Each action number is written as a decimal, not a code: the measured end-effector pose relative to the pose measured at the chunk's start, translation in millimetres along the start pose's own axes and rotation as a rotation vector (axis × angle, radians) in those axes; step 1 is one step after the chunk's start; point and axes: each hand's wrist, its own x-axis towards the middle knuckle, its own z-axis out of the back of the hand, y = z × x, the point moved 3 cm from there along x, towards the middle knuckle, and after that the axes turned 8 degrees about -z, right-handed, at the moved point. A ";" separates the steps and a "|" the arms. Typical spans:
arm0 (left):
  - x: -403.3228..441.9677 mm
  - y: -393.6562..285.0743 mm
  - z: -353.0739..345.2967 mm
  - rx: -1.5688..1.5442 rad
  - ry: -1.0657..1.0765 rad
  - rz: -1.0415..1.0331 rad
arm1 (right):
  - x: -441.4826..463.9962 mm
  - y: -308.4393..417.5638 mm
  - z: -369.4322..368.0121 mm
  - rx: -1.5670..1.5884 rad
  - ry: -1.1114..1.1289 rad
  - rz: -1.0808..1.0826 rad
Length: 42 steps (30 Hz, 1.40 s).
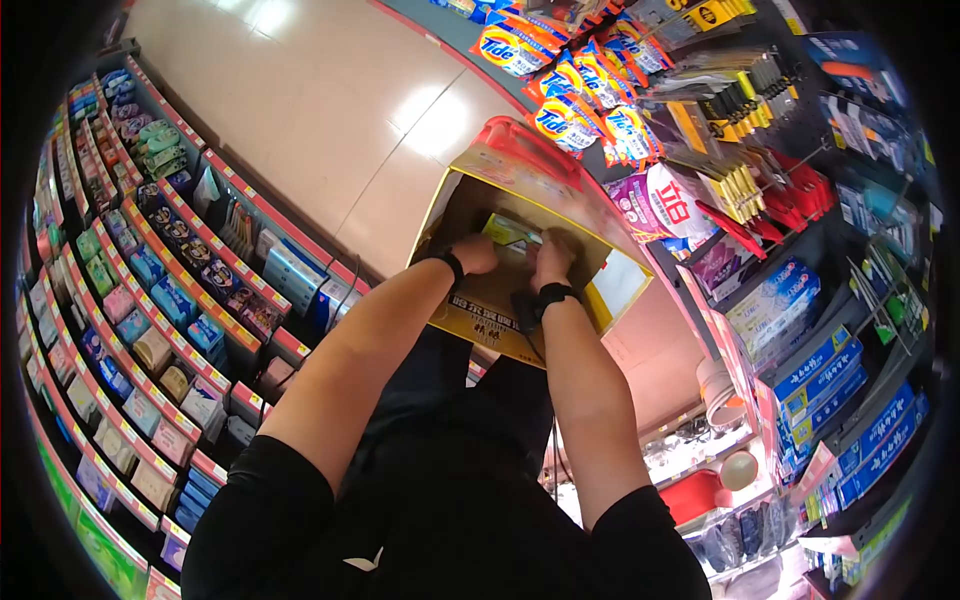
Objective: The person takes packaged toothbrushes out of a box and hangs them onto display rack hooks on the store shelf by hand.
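Note:
Both hands reach down into an open yellow cardboard box (pixel 470 326) in front of my body. Inside it lies a small yellow-green packet (pixel 508 230) with some white on it. My left hand (pixel 476 255) is closed at the packet's left side; whether its fingers grip the packet is hidden. At the packet's right end, my right hand (pixel 553 258) is closed with its fingers on the edge. A dark band circles each wrist. Something dark hangs below my right hand against the box wall, too unclear to name.
A red basket or cart part (pixel 520 140) adjoins the box's far side. Shelves of small packages (pixel 170 290) curve along the left. Orange Tide detergent bags (pixel 565 122), hanging goods and blue cartons (pixel 825 385) line the right. Tiled floor (pixel 340 130) stretches ahead.

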 end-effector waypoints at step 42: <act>-299.2 -526.2 207.2 -0.571 -0.418 -1.265 | -595.5 298.4 191.4 0.184 0.225 1.346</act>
